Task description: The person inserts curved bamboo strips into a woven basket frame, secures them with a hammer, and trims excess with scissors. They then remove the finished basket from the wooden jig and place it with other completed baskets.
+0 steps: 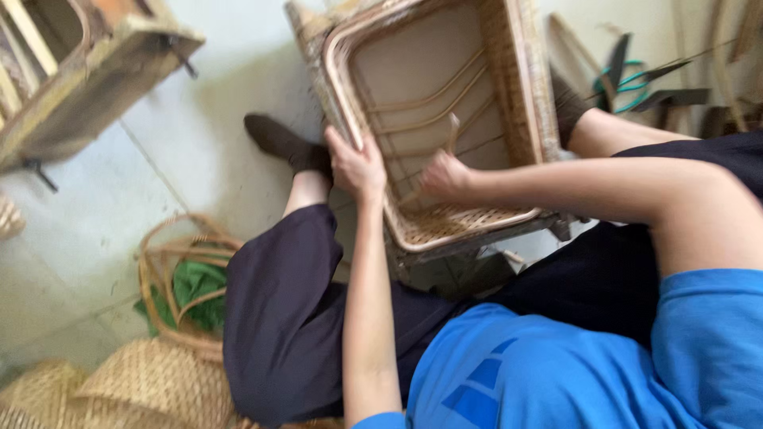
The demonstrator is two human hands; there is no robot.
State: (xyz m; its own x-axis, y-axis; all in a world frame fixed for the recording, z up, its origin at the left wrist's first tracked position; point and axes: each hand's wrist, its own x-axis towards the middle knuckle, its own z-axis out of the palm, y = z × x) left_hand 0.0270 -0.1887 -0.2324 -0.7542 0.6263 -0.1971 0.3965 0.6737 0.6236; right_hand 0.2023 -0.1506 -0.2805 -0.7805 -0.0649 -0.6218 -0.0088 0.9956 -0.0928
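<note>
Rattan chair frame (509,119) upside down between knees, 12 o'clock. Left hand (358,165) clamped on frame rim. Right hand (445,176) closed round thin cane strip (451,131) inside frame. Woven seat panel (453,224) looks complete; inner braces bare, binding apparently unfinished. Baskets (151,381) at 8 o'clock.

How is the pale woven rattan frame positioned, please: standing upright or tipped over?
Tipped: the pale woven rattan frame leans against the person's lap, its open underside with bent rods facing up, steadied by the left hand.

Blue short-sleeved shirt (556,373), dark loose trousers (278,318), dark socks (278,139).
</note>
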